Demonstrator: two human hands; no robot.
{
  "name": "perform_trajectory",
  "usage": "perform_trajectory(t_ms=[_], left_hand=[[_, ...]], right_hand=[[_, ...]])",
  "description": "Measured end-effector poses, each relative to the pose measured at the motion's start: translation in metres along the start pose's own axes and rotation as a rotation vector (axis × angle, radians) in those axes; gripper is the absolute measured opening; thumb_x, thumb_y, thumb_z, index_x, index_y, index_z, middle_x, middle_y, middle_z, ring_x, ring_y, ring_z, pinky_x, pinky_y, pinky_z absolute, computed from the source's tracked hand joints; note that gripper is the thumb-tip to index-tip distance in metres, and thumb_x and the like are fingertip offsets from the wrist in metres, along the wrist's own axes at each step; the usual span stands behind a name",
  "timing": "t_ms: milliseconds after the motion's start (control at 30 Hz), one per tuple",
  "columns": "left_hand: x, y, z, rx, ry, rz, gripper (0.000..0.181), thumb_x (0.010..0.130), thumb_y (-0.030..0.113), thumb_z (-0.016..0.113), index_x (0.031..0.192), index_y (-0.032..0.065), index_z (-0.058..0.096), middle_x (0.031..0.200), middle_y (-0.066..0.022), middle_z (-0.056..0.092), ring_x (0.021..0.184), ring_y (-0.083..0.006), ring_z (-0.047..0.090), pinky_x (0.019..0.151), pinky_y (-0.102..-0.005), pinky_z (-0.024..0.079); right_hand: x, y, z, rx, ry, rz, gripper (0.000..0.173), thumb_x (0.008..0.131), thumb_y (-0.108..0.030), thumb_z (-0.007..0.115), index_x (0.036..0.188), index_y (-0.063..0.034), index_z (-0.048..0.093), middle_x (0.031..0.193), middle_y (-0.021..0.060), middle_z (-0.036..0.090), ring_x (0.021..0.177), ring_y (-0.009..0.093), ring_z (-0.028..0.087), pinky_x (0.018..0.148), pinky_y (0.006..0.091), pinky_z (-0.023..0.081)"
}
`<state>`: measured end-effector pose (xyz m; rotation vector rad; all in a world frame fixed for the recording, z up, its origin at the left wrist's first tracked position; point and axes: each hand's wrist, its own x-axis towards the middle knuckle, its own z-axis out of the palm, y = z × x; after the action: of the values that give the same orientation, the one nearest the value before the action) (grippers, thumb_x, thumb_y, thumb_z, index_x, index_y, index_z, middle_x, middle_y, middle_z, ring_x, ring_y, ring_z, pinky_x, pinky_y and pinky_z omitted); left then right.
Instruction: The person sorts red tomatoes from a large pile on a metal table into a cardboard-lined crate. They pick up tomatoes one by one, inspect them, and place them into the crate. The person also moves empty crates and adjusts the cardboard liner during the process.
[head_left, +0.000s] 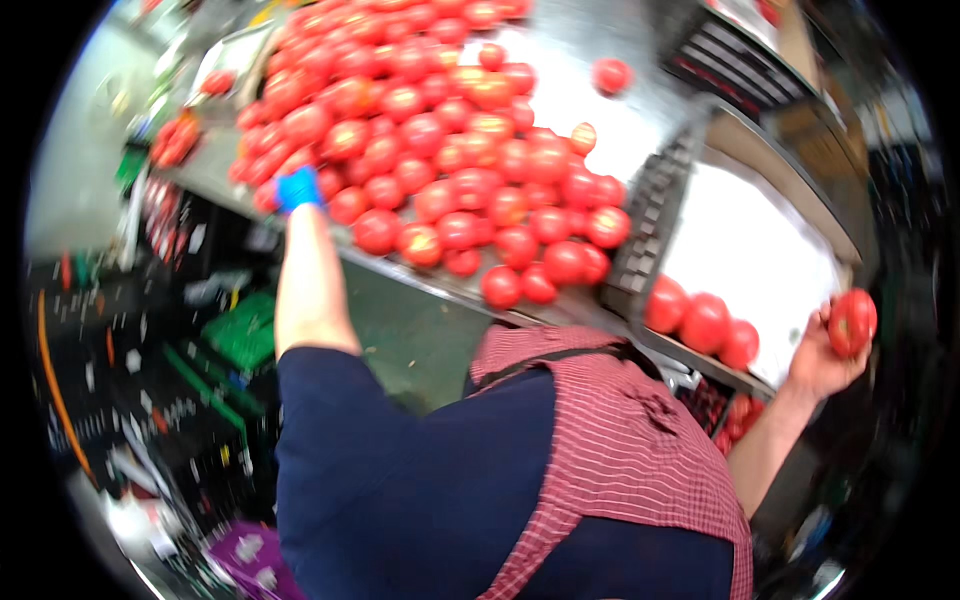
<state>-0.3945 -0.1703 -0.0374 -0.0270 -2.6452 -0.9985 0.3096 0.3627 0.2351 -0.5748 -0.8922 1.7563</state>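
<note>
My left hand (298, 189), in a blue glove, reaches to the near left edge of a wide heap of red tomatoes (420, 135). It touches the tomatoes there, but blur and the angle hide its fingers. Out at the far right, my bare right hand (819, 366) holds one large red tomato (852, 322) beside a black plastic crate (645, 225). White paper (742, 247) lines this crate. Along its near side, a row of three tomatoes (703, 322) lies on the lining.
The heap rests on a metal table (555, 30), where a single tomato (612, 76) lies apart. Another black crate (739, 56) stands beyond, at upper right. A tray (234, 64) sits at upper left. Dark crates (97, 360) and a green crate (241, 330) are stacked on my left.
</note>
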Motion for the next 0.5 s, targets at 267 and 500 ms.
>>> perform_trajectory(t_ms=[267, 500], left_hand=[[-0.212, 0.318, -0.017, -0.667, -0.476, 0.424, 0.04, 0.092, 0.011, 0.071, 0.129, -0.0013, 0.061, 0.133, -0.0135, 0.061, 0.122, -0.0235, 0.058, 0.106, -0.0377, 0.047], [-0.366, 0.49, -0.062, -0.269, -1.128, 1.439, 0.047, 0.083, 0.023, 0.077, 0.123, 0.0059, 0.062, 0.112, -0.0153, 0.064, 0.107, -0.0371, 0.06, 0.094, -0.0458, 0.048]], right_hand=[[-0.061, -0.1, -0.181, -0.486, 0.842, -0.557, 0.048, 0.094, -0.049, 0.057, 0.114, -0.0045, 0.059, 0.091, 0.0127, 0.066, 0.069, 0.025, 0.064, 0.06, 0.0341, 0.052], [-0.183, -0.094, -0.326, -0.612, 1.369, -0.386, 0.059, 0.091, -0.037, 0.072, 0.134, -0.0037, 0.05, 0.109, 0.0164, 0.064, 0.086, 0.025, 0.068, 0.067, 0.0337, 0.057]])
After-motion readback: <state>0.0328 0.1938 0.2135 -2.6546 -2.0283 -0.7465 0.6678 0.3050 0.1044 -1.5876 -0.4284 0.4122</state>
